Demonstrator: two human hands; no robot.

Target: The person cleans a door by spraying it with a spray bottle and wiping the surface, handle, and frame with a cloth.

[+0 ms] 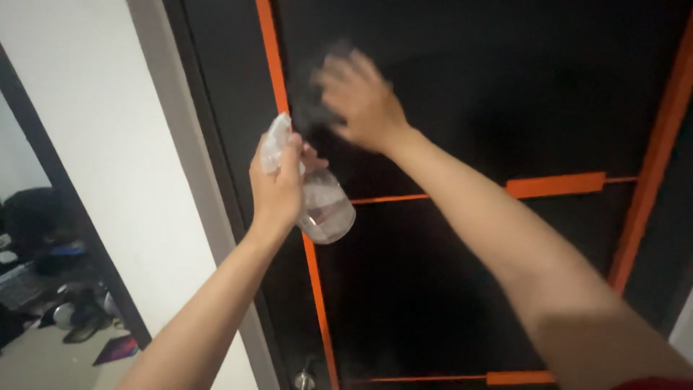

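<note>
Spray bottle [317,198] first: it is clear plastic, nearly empty by the look of it, and the left hand [278,188] is clamped round its neck with a finger on the trigger, nozzle aimed up at the black door [447,289] just in front of it. The right hand [361,97] is pressed flat against the upper panel, fingers spread and blurred, with something dark under the palm — a cloth [317,101], I think, though it is too smeared to be sure, so I cannot tell how tightly that hand is closed on it. The two hands are near each other but apart, the bottle sitting just below and left of the wiping hand, in front of the vertical orange strip [274,65] that runs down the door. To my eye the wiping would go best if the spray lands just ahead of the palm and the strokes overlap, working along the orange strips where dust tends to collect — and the bottle is better held clear of the panel so it does not knock it. Lower down a metal door knob [304,378] shows, and off to the left, past the white wall [108,144], a cluttered room floor [43,354]
</note>
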